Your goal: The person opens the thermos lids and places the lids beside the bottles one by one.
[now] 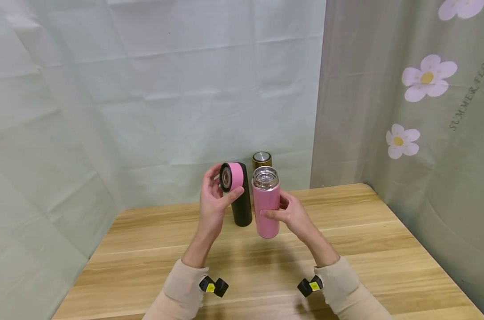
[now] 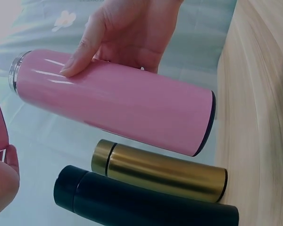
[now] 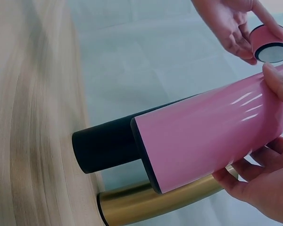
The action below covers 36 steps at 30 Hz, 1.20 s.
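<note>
Head view: right hand [image 1: 293,214], fingers and thumb wrapped round a pink cylindrical bottle [image 1: 267,209] with a bare steel mouth, held above the pale wood-grain desk [image 1: 358,240]. Left hand [image 1: 212,205] grips a round pink cap with a black rim [image 1: 236,174], at the bottle's 10 o'clock, apart from it. Black cylindrical bottle [image 1: 242,210] standing at 9 o'clock, partly behind the cap; gold metal bottle [image 1: 262,163] at 12, partly hidden.

Left wrist view: pink bottle lies across the frame, right thumb on it from 12 o'clock. Gold, then black, towards 6. Cap cut off at 9.

Right wrist view: pink base clear of the desk; right-hand fingers round the body at 4 o'clock; left hand and cap at 1.
</note>
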Each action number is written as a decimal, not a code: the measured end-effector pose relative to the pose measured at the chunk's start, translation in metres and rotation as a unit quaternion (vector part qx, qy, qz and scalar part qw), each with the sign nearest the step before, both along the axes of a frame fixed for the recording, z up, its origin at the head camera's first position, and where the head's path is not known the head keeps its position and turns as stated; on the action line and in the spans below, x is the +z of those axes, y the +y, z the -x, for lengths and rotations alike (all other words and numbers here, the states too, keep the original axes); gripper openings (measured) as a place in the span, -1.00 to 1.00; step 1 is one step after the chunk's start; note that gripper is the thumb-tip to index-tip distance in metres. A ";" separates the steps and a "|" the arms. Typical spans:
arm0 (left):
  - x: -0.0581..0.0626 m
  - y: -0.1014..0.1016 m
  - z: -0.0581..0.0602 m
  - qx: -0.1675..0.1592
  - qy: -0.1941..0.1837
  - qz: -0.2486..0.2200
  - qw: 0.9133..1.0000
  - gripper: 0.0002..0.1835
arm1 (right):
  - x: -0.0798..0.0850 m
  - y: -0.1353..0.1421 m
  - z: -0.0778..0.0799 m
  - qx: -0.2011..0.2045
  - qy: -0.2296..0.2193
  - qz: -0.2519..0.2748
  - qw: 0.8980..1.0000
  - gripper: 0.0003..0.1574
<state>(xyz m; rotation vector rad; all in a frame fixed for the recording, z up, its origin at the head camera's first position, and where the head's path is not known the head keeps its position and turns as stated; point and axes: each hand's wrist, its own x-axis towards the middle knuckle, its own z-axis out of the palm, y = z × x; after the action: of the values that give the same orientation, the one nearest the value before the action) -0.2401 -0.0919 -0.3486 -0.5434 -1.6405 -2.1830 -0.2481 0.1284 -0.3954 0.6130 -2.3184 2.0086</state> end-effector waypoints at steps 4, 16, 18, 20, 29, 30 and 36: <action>-0.002 -0.002 0.001 0.012 0.009 0.007 1.000 -0.18 | 0.000 0.001 -0.001 -0.001 0.001 0.003 1.000 -0.26; -0.024 -0.034 -0.001 0.088 -0.048 0.119 0.988 -0.21 | -0.005 -0.011 -0.005 0.015 -0.015 -0.003 1.000 -0.21; -0.029 -0.039 -0.001 0.109 -0.064 0.141 0.982 -0.20 | -0.006 -0.013 -0.006 0.017 -0.018 -0.003 1.000 -0.20; -0.034 -0.043 -0.001 0.127 -0.082 0.155 0.976 -0.18 | -0.008 -0.014 -0.006 0.019 -0.018 -0.003 1.000 -0.20; -0.052 -0.056 -0.002 0.195 -0.091 0.182 0.960 -0.19 | -0.010 -0.020 -0.007 0.027 -0.015 0.017 0.999 -0.08; -0.054 -0.057 -0.002 0.215 -0.082 0.202 0.952 -0.18 | -0.010 -0.023 -0.007 0.027 -0.016 0.021 0.999 -0.07; -0.062 -0.065 -0.003 0.302 -0.025 0.300 0.904 -0.13 | -0.005 -0.047 -0.005 0.038 -0.002 0.015 0.999 -0.11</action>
<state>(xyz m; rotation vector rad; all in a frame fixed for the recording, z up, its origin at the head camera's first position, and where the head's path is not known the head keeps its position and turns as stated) -0.2370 -0.1573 -0.4103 -0.0849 -2.1504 -1.2469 -0.2435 0.0813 -0.4003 0.7074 -2.2953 2.0744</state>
